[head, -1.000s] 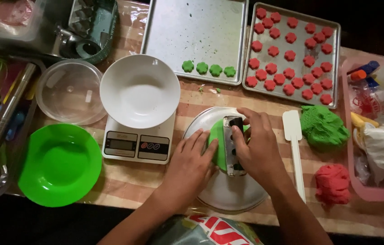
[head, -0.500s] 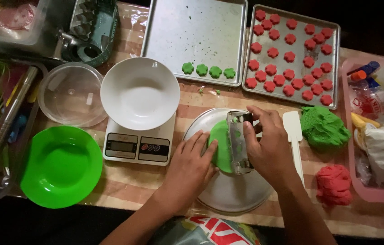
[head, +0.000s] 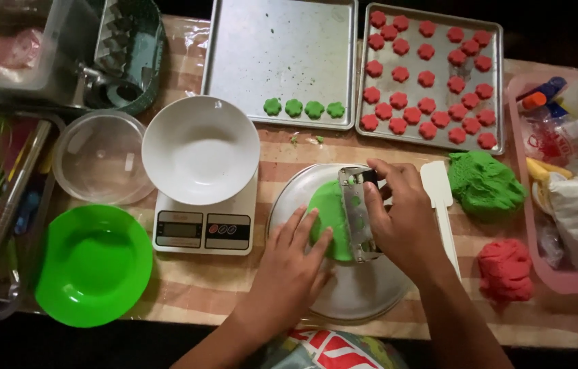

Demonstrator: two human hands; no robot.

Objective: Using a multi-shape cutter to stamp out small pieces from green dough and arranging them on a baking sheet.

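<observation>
A flattened piece of green dough (head: 327, 213) lies on a round metal plate (head: 364, 294) at the table's front. My right hand (head: 404, 220) grips a metal dough scraper (head: 357, 213), its blade standing on the right edge of the dough. My left hand (head: 290, 261) rests flat with its fingers on the dough's lower left side. A tray (head: 278, 61) behind holds several small green flower-shaped pieces (head: 304, 108). The tray (head: 432, 75) beside it is filled with several red flower-shaped pieces.
A white bowl (head: 200, 149) sits on a kitchen scale (head: 203, 229). To the left are a clear bowl (head: 101, 157) and a green bowl (head: 94, 263). A white spatula (head: 439, 198), a green dough lump (head: 486, 183) and a red dough lump (head: 504, 268) lie right. A pink tray (head: 528, 266) borders the right edge.
My right hand and the scraper shifted slightly to the right across the dough. The left hand stayed on the dough's left side.
</observation>
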